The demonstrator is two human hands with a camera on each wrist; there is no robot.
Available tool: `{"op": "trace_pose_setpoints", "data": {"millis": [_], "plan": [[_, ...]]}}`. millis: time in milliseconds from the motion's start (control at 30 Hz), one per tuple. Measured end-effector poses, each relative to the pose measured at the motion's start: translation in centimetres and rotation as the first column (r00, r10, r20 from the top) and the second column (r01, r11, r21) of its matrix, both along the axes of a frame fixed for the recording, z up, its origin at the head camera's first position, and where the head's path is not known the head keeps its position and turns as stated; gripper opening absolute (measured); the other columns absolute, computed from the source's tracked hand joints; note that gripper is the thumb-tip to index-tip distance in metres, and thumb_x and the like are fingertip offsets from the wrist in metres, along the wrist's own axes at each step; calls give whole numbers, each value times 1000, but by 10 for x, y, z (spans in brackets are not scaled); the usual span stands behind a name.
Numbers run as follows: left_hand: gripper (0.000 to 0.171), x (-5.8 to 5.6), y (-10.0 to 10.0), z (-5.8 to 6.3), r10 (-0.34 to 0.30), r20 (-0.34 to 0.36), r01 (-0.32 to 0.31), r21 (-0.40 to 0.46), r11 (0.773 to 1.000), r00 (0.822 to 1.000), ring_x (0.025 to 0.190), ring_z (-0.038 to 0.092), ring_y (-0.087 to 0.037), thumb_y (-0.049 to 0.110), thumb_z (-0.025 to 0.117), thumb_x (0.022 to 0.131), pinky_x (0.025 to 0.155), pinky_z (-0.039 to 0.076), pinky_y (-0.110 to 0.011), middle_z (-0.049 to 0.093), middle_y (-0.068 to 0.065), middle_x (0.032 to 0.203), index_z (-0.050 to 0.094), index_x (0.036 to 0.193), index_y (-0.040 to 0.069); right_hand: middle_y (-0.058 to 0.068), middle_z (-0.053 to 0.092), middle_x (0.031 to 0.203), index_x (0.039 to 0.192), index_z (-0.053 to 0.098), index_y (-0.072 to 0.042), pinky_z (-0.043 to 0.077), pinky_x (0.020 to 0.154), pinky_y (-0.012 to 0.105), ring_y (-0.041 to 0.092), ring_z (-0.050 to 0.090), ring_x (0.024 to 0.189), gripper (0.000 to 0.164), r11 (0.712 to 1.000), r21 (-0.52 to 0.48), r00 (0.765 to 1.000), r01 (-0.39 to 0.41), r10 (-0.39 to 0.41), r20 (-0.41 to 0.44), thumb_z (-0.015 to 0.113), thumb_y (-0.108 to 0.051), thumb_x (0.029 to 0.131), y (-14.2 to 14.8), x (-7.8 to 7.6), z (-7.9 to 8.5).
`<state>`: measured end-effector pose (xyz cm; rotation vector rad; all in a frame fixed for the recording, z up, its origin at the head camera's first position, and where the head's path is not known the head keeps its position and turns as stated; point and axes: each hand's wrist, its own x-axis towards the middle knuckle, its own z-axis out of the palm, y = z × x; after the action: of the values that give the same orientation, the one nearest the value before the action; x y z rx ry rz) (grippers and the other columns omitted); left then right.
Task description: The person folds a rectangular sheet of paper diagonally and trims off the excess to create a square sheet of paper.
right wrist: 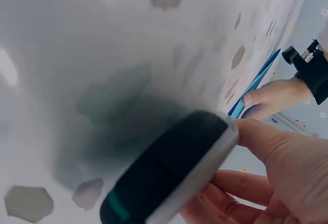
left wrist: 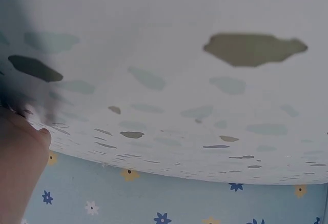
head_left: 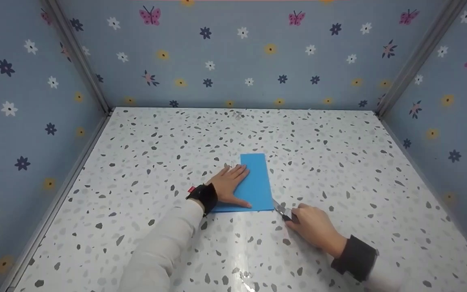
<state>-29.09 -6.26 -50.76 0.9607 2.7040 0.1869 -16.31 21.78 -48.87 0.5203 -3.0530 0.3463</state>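
Note:
A bright blue sheet (head_left: pixel 255 182) of paper or card lies on the speckled table, its left part hidden under my left hand (head_left: pixel 229 184). That hand rests flat on it with fingers spread, the thumb near the front edge. In the right wrist view, the sheet (right wrist: pixel 256 83) shows more than one layer at its edge. My right hand (head_left: pixel 314 225) grips a utility knife (head_left: pixel 288 215) with a dark and grey handle. Its blade points up and left, with the tip at the sheet's right edge near the front corner. The handle (right wrist: pixel 169 167) looms large in the right wrist view.
The white speckled table (head_left: pixel 168 138) reaches to a blue flowered back wall (head_left: pixel 249 52), with similar panels on both sides. Metal posts (head_left: pixel 81 56) stand at the rear corners. Black bands (head_left: pixel 355 257) circle both wrists.

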Motion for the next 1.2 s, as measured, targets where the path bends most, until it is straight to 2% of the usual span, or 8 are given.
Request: {"op": "trace_pose_setpoints", "data": {"millis": [433,700,833,1200], "plan": [[116,4,-2,3,-8,1,8,33,999,1000,164,9,-28,72,67,85,134,8,-53,8,-10,175,12,166,10,1,51,68,76,67,-6,31,55,28,15,41,60,27,999,-33,1000,17,-17,9,82,-25,88,-7,-29,2],[113,8,-3,8,-21,1,21,56,998,1000,164,11,-31,68,68,86,133,11,-55,11,-14,175,14,166,8,1,49,69,73,63,-7,31,57,28,16,41,62,30,998,-51,998,45,-43,42,80,-26,90,-10,-47,4],[113,8,-3,9,-26,-1,26,64,998,1000,163,12,-32,68,68,86,133,11,-56,12,-15,174,15,165,7,3,51,69,70,61,-6,32,56,29,17,42,62,33,998,-39,999,48,-47,28,79,-26,90,-10,-55,3],[114,5,-3,3,-25,-5,26,59,998,1000,164,11,-31,67,69,85,133,9,-55,11,-14,175,14,165,8,3,54,70,73,65,-6,35,56,28,17,44,62,30,998,-17,998,57,-56,29,78,-25,91,-12,-63,2]]}}
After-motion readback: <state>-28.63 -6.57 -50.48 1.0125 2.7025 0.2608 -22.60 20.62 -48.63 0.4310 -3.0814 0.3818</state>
